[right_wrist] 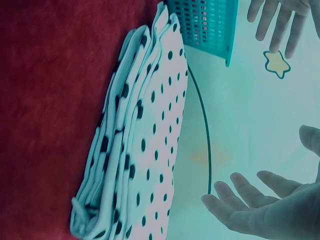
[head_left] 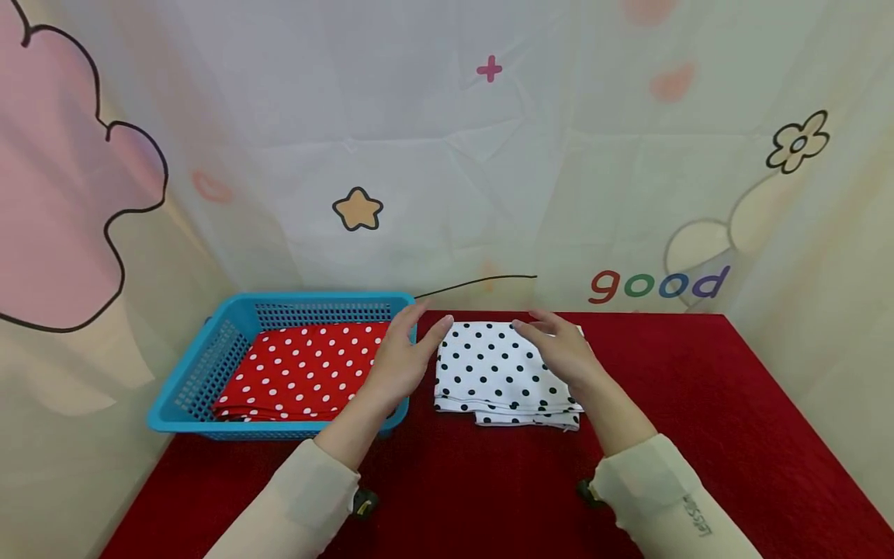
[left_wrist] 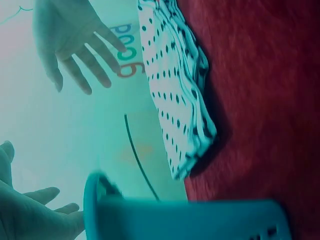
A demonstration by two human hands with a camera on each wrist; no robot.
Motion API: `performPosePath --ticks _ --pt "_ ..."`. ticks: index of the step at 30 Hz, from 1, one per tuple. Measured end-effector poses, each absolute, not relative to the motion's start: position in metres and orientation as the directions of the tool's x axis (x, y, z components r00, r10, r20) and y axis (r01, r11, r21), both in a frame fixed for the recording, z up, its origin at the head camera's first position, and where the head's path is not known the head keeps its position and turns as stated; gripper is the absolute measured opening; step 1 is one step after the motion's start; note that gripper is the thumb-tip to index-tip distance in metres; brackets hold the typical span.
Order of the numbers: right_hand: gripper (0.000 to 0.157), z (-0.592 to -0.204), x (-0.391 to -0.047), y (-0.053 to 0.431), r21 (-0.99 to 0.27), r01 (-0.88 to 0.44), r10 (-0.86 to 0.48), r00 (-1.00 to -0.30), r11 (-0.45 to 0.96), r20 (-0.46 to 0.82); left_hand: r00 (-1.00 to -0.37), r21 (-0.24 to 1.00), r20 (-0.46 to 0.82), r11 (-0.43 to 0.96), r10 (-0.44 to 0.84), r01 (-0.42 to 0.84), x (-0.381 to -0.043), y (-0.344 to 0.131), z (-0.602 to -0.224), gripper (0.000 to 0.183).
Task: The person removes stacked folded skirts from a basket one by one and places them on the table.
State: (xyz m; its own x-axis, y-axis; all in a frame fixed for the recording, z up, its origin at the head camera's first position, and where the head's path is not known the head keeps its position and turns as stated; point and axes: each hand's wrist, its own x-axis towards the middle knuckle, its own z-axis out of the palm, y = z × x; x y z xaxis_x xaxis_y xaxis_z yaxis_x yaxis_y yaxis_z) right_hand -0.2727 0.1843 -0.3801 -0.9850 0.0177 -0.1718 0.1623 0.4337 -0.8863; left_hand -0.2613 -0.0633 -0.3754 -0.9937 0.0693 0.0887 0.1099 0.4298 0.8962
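Observation:
A white cloth with black dots [head_left: 496, 373], folded into a thick stack of layers, lies on the red table. My left hand [head_left: 403, 353] hovers at its left side, overlapping the rim of the blue basket in the head view, fingers extended. Over the cloth's right part is my right hand [head_left: 562, 349], its fingers loosely extended and holding nothing. Both wrist views show the hands above the folded cloth [right_wrist: 150, 130], apart from it. Inside the basket lies a folded red cloth with white dots [head_left: 307, 369].
The blue plastic basket [head_left: 199, 427] stands at the left of the red table [head_left: 670, 404]. Behind the table hangs a pale printed curtain [head_left: 447, 171] with a star, a flower and the word "good". The table's right edge slopes away at the right.

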Motion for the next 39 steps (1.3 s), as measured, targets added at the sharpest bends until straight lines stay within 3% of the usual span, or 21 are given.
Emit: performPosePath --ticks 39 --pt "0.081 -0.363 -0.274 0.102 -0.904 0.063 -0.228 -0.958 0.424 -0.173 -0.977 0.728 -0.158 0.686 0.141 -0.019 -0.266 -0.208 -0.361 0.104"
